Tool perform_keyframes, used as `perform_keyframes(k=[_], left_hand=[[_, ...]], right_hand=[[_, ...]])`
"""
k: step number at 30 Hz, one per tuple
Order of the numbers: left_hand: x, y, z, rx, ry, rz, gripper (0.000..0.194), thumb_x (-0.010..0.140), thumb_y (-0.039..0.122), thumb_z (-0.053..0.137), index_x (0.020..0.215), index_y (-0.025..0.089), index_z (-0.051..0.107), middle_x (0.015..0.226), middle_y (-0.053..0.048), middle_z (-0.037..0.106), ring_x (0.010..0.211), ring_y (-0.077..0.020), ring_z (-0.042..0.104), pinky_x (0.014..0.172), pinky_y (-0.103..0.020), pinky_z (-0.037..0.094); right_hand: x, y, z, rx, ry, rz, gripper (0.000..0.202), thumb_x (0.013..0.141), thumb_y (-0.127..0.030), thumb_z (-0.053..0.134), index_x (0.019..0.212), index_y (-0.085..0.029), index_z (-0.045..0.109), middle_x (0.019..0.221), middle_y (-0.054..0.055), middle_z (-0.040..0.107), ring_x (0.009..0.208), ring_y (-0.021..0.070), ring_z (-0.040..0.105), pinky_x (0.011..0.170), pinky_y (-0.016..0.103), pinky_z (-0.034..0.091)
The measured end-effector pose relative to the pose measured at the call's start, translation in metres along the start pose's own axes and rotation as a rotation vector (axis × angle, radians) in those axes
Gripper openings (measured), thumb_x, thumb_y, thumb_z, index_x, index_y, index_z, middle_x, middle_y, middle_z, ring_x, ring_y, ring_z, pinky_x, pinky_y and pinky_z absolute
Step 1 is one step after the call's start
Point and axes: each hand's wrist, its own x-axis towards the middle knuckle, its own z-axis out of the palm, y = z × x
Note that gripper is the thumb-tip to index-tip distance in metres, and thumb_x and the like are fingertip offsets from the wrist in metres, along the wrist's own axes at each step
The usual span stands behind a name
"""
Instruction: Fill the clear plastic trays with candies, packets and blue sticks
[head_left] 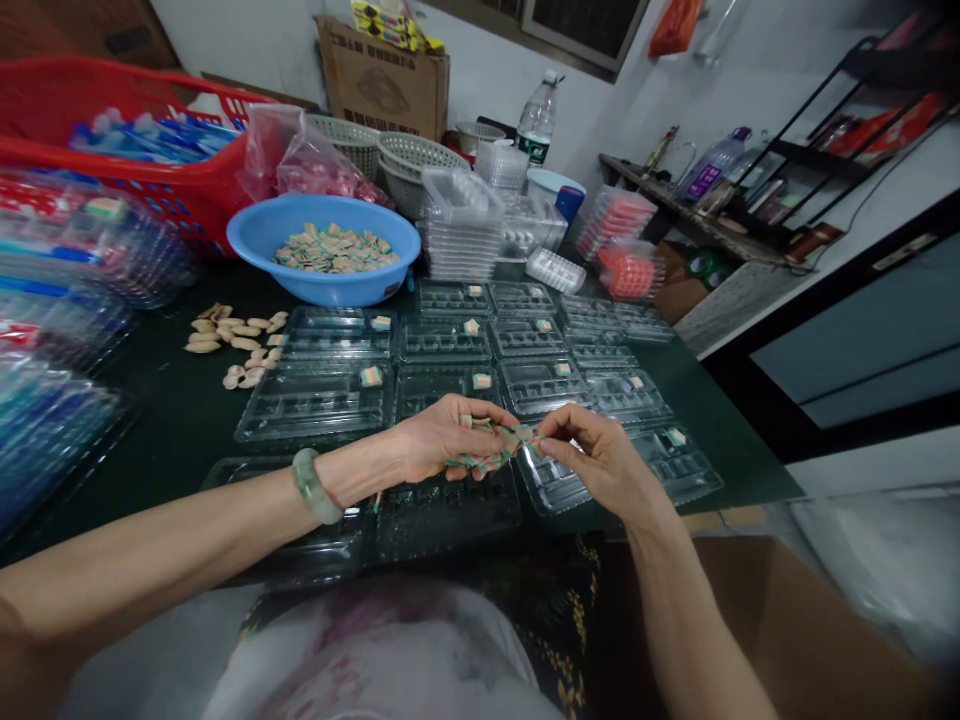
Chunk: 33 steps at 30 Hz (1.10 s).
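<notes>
My left hand (457,435) is closed around a cluster of small striped eraser-like pieces (491,455) in green, pink and cream. Just to its right, my right hand (589,450) pinches one such piece (529,436) at the cluster's edge. Both hands hover over the near rows of clear plastic trays with moulded compartments. Single striped pieces sit in the upper right corners of several trays, including a left tray (315,405) and a right tray (626,398). My forearms and hands hide parts of the nearest trays. More striped pieces fill a blue basin (251,240) behind.
Peanuts (245,343) lie left of the trays. Filled clear packs (52,430) are piled at the far left, before a red basket (187,190) of blue items. Stacked empty trays (461,235) and a water bottle (538,115) stand behind. An open carton (810,620) sits lower right.
</notes>
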Motion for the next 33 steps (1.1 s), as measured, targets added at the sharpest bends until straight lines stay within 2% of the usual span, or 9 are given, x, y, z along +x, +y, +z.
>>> perform_keyframes(k=[6, 10, 15, 18, 24, 29, 33], left_hand=[[0.004, -0.006, 0.0, -0.041, 0.0, 0.001, 0.036, 0.07, 0.035, 0.066, 0.099, 0.014, 0.059, 0.06, -0.001, 0.058, 0.048, -0.01, 0.052, 0.032, -0.015, 0.026], [0.006, -0.009, 0.001, -0.049, 0.041, -0.026, 0.037, 0.069, 0.04, 0.067, 0.095, 0.015, 0.06, 0.06, -0.002, 0.058, 0.046, -0.0114, 0.053, 0.031, -0.016, 0.025], [0.005, -0.006, 0.002, -0.11, 0.045, -0.071, 0.031, 0.071, 0.037, 0.065, 0.09, 0.013, 0.06, 0.068, -0.004, 0.059, 0.047, -0.0091, 0.052, 0.033, -0.016, 0.024], [0.006, -0.005, 0.001, -0.103, 0.09, -0.089, 0.032, 0.069, 0.037, 0.066, 0.089, 0.012, 0.06, 0.073, -0.006, 0.061, 0.047, -0.0082, 0.051, 0.033, -0.016, 0.025], [0.009, -0.01, 0.004, 0.017, 0.115, -0.03, 0.035, 0.069, 0.037, 0.065, 0.094, 0.012, 0.06, 0.058, -0.003, 0.057, 0.045, -0.0108, 0.051, 0.032, -0.017, 0.028], [0.003, -0.003, 0.009, 0.091, 0.099, -0.008, 0.031, 0.071, 0.036, 0.063, 0.091, 0.013, 0.062, 0.055, -0.001, 0.056, 0.044, -0.0093, 0.049, 0.032, -0.016, 0.028], [0.002, -0.001, 0.009, 0.113, 0.087, -0.013, 0.031, 0.07, 0.039, 0.063, 0.089, 0.014, 0.063, 0.054, 0.0, 0.055, 0.043, -0.009, 0.048, 0.032, -0.015, 0.027]], right_hand=[[0.001, 0.005, 0.007, 0.107, -0.003, 0.031, 0.008, 0.08, -0.027, 0.058, 0.081, -0.019, 0.057, 0.074, 0.0, 0.057, 0.07, 0.0125, 0.051, 0.065, 0.026, 0.04], [0.001, 0.006, 0.011, 0.134, 0.001, 0.034, 0.007, 0.08, -0.026, 0.058, 0.08, -0.019, 0.057, 0.074, -0.001, 0.057, 0.07, 0.0118, 0.051, 0.065, 0.025, 0.04], [-0.003, 0.003, 0.006, 0.118, 0.05, 0.044, 0.006, 0.08, -0.025, 0.058, 0.081, -0.019, 0.058, 0.073, -0.001, 0.056, 0.069, 0.0118, 0.051, 0.064, 0.025, 0.039], [-0.004, -0.002, 0.005, 0.115, 0.084, 0.036, 0.006, 0.08, -0.025, 0.058, 0.08, -0.019, 0.057, 0.074, -0.001, 0.056, 0.07, 0.0122, 0.051, 0.065, 0.026, 0.039], [0.002, -0.006, 0.016, 0.041, 0.105, -0.025, 0.001, 0.078, -0.02, 0.057, 0.078, -0.019, 0.058, 0.088, 0.001, 0.057, 0.083, 0.0144, 0.053, 0.072, 0.027, 0.039], [0.005, -0.001, 0.02, 0.02, 0.087, 0.023, 0.003, 0.078, -0.018, 0.056, 0.078, -0.018, 0.059, 0.073, -0.001, 0.059, 0.068, 0.012, 0.053, 0.063, 0.024, 0.039], [0.004, 0.001, 0.025, 0.012, 0.13, 0.023, 0.002, 0.076, -0.017, 0.058, 0.075, -0.018, 0.059, 0.067, -0.003, 0.057, 0.064, 0.0108, 0.052, 0.059, 0.022, 0.039]])
